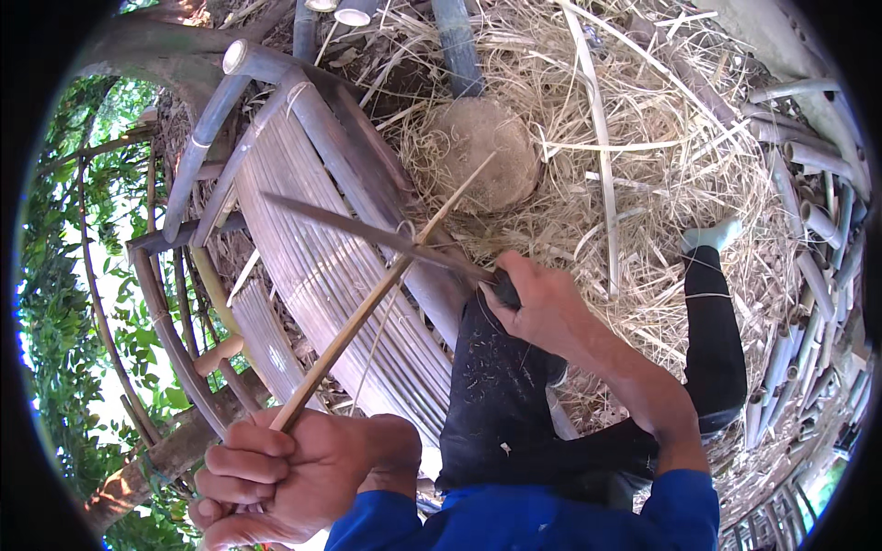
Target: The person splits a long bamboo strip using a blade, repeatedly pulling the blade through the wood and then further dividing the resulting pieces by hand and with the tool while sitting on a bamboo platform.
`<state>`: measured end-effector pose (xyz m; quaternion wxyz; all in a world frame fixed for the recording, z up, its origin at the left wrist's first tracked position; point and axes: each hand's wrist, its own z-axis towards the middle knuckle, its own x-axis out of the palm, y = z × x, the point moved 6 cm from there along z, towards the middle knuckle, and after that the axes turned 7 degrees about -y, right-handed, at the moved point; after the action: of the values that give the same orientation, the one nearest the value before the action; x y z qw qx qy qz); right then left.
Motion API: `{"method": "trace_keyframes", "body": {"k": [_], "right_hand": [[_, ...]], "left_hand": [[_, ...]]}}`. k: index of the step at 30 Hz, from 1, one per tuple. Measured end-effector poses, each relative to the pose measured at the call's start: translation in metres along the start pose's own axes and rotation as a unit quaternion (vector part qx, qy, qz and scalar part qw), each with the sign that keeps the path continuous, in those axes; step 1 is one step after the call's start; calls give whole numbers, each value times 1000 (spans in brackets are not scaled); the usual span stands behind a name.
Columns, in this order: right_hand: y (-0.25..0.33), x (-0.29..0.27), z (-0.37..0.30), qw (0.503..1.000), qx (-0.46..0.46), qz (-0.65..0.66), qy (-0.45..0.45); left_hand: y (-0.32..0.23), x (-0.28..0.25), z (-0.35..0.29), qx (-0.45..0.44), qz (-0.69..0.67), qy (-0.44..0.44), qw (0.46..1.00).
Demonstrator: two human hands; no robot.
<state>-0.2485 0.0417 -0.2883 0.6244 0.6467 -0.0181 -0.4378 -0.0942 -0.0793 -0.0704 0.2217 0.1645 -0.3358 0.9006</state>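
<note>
My left hand [299,468], at the lower left, is closed round the near end of a long, thin bamboo strip [344,338]. The strip slants up and away to the right, its far end tapering over a round wooden block [487,156]. In my right hand [549,308] is the dark handle of a long-bladed knife [335,219]. The blade points left and lies across the strip, in contact with it or nearly so. A small pale curl of shaving [405,230] shows where the two cross. My fingers hide part of the handle and the strip's near end.
A slatted bamboo bench [317,243] runs along my left side. Straw-like bamboo shavings [643,184] cover the ground, with a long pale strip [597,119] among them. Cut bamboo poles [818,220] are stacked at the right. My legs [496,395] lie below my hands.
</note>
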Motion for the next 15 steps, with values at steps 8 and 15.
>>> {"method": "trace_keyframes", "body": {"k": [8, 15], "right_hand": [[-39, 9, 16, 994, 84, -51, 52], [-46, 15, 12, 1000, -12, 10, -10]], "left_hand": [[7, -7, 11, 42, 70, -5, 997], [18, -19, 21, -15, -49, 75, 996]]}}
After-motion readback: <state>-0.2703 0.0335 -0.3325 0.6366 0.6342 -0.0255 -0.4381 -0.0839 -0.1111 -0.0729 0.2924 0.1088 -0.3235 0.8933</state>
